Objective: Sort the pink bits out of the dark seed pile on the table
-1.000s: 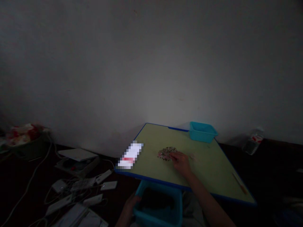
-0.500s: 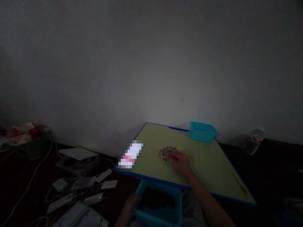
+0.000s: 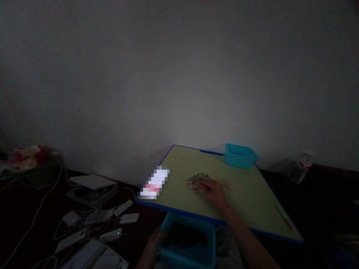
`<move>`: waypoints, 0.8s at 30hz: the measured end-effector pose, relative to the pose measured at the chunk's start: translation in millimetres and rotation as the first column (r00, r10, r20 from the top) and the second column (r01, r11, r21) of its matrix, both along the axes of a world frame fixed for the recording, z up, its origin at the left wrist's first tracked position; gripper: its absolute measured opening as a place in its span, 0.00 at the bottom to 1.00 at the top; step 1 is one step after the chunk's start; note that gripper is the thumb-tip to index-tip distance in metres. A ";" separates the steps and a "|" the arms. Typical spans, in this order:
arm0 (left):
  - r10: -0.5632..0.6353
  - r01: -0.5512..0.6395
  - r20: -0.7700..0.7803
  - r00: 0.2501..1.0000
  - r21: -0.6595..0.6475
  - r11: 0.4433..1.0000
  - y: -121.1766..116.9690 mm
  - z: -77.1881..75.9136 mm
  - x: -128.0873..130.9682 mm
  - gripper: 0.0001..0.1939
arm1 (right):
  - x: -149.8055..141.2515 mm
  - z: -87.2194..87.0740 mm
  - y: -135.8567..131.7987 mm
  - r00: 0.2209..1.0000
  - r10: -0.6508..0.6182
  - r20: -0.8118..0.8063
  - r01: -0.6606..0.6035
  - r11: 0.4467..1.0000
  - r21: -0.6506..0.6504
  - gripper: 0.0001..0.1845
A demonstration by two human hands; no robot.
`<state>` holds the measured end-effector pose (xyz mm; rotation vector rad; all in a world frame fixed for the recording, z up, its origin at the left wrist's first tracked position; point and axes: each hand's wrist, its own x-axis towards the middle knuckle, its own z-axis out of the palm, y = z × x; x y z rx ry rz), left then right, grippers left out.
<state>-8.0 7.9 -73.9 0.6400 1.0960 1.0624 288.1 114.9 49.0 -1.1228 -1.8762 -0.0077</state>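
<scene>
My right hand (image 3: 215, 192) is closed in a pinch at the right side of a small pile of speckled dark and pale bits (image 3: 198, 179) on the yellow-green table (image 3: 179, 160). What its fingertips hold, if anything, is too small to make out. Below the table's near edge, my left hand (image 3: 157, 241) grips the left rim of a blue plastic basket (image 3: 187, 259). Dark material (image 3: 186, 234) fills part of this basket; its kind is unclear in the dim light.
A second blue basket (image 3: 241, 156) stands at the table's back right corner. A bright blurred-out rectangle (image 3: 155, 184) lies at the left edge, and a thin brush-like tool (image 3: 285, 217) at the right. Cables and white adapters (image 3: 110, 236) cover the floor at left.
</scene>
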 end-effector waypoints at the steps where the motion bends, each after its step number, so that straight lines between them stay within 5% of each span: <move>1: 0.005 -0.005 0.010 1.000 0.002 1.000 -0.7 0.5 0.4 0.16 | 0.0 -0.5 0.3 1.000 0.002 0.002 -0.002 1.000 -0.002 0.13; 24: 0.054 -0.054 0.012 0.998 -0.012 0.998 1.8 -2.5 0.7 0.20 | 1.2 -0.4 2.5 1.000 0.008 -0.002 -0.008 1.000 0.005 0.11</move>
